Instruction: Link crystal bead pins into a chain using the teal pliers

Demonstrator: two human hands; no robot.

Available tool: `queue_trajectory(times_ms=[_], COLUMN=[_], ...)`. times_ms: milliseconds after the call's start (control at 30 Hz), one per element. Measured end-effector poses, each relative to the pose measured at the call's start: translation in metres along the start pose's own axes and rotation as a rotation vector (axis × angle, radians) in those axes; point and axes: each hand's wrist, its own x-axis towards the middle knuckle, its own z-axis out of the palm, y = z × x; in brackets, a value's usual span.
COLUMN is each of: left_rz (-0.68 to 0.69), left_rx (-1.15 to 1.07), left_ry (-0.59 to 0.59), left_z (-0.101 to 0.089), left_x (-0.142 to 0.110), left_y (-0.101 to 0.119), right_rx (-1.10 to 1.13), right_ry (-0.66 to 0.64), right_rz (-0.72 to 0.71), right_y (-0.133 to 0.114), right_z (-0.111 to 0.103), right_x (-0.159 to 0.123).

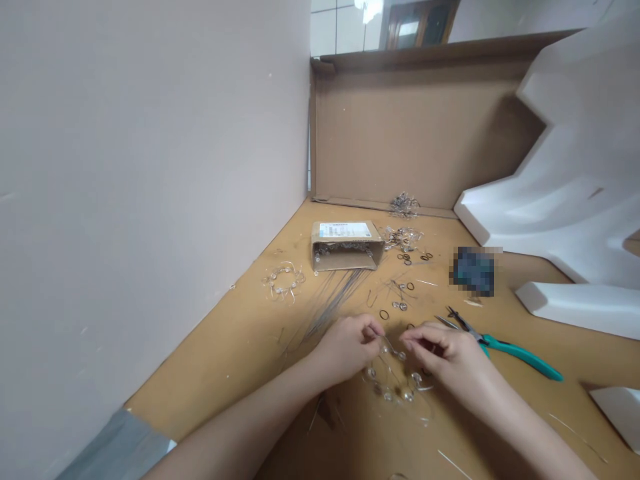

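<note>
My left hand [353, 343] is closed in a pinch on thin wire. My right hand [443, 350] is closed too, thumb and finger pressed together; what lies between its fingertips is too small to make out. Below and between both hands lies a loose ring of wire and clear beads [388, 396], with wire ends sticking out. One clear bead [401, 356] sits on the wire near my right fingertips. To the right of that hand are pliers with green handles [525, 357], their jaws spread. Another beaded wire ring [285, 280] lies at the left.
A small open cardboard box [347, 247] holds clear beaded pieces. Straight wires [333, 303] fan out before it. Small dark rings [384, 315] and tangled wire pieces [403, 238] lie around. White foam [560, 200] borders the right, a wall [150, 167] the left, a cardboard panel [420, 133] the back.
</note>
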Motion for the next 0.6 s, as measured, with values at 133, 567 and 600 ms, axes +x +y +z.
queue_trajectory(times_ms=[133,567,600], left_rz=[-0.001,0.024,0.021], left_rx=[-0.138,-0.051,-0.046], left_ry=[-0.032,0.000,0.000], left_z=[0.002,-0.002,-0.002], left_x=[0.000,-0.002,-0.002], left_y=[-0.004,0.005,0.005], right_rx=[-0.041,-0.101,-0.100], right_ry=[-0.018,-0.100,-0.110], right_rz=[-0.056,-0.136,-0.134], right_y=[-0.001,-0.007,-0.007], right_z=[-0.002,-0.012,-0.012], right_x=[-0.001,-0.007,-0.007])
